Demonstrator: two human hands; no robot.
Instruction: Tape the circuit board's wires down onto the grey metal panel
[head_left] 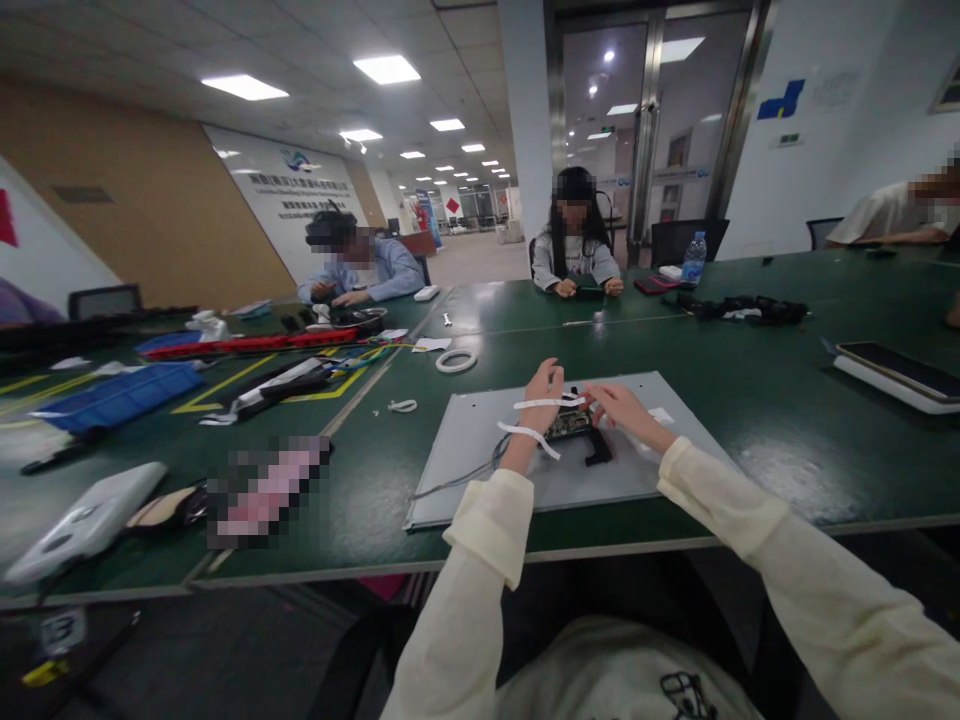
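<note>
A flat grey metal panel (480,470) lies on the green table (750,400) in front of me. A small circuit board (568,424) with a black bracket (598,449) sits on it. My left hand (541,390) and my right hand (611,403) both pinch a strip of white tape (544,403) stretched between them above the board. A second white strip (529,433) hangs across my left wrist. Thin grey wires (457,478) trail from the board to the left over the panel.
A roll of white tape (456,361) and a small scrap (403,406) lie left of the panel. Blue trays (120,397), tools and a white device (86,520) crowd the left. Three people sit around the table. A water bottle (694,258) and black cables (742,308) stand at the back.
</note>
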